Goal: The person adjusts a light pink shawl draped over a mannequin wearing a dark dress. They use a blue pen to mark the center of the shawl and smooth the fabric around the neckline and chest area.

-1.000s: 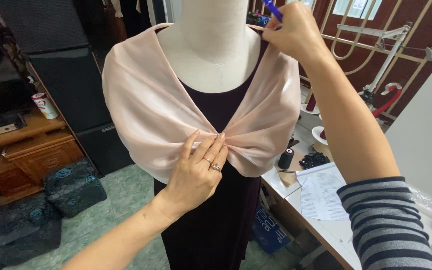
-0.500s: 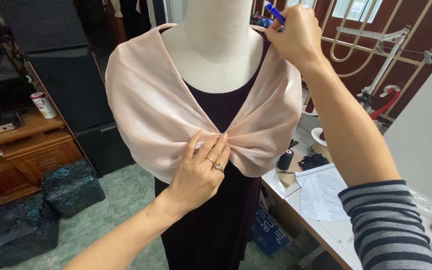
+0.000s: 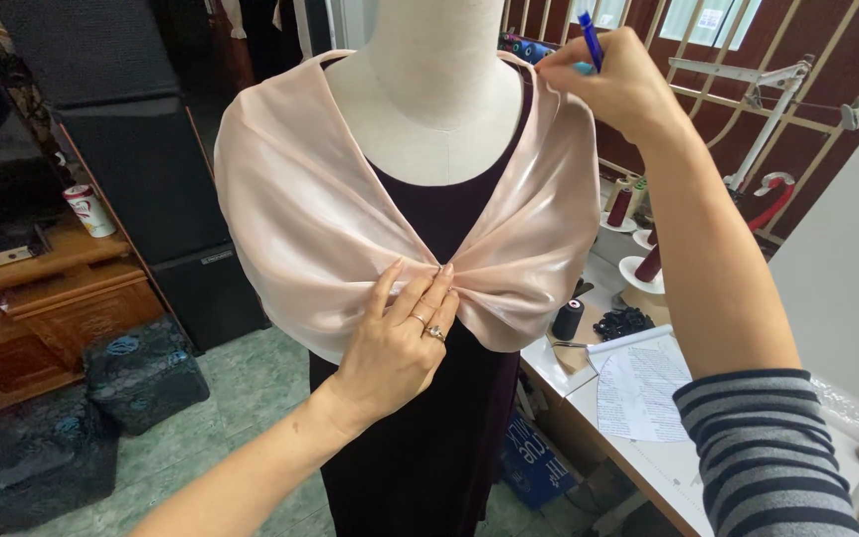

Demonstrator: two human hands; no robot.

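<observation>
Straight ahead of the person stands a dress form in a dark purple dress, with a pale pink satin drape wrapped over both shoulders. The drape's long axis runs shoulder to shoulder, dipping to a gathered point at centre chest. Both hands are on it, one at each end of that line.

Left hand is lower and nearer the body, reaching up from below, palm toward the form, fingers together and flat, pinching the gathered pleats where the two sides of the drape meet. A ring shows on one finger.

Right hand is raised high, arm extended well up and across, striped sleeve pushed to the elbow. Its fingers are closed narrowly on the drape's upper edge at the form's shoulder by the neck; it also holds a blue pen, sticking upward.

To the right and below, a worktop carries paper sheets, a black thread spool and dark red thread cones. Left side: wooden cabinet, black speaker.
</observation>
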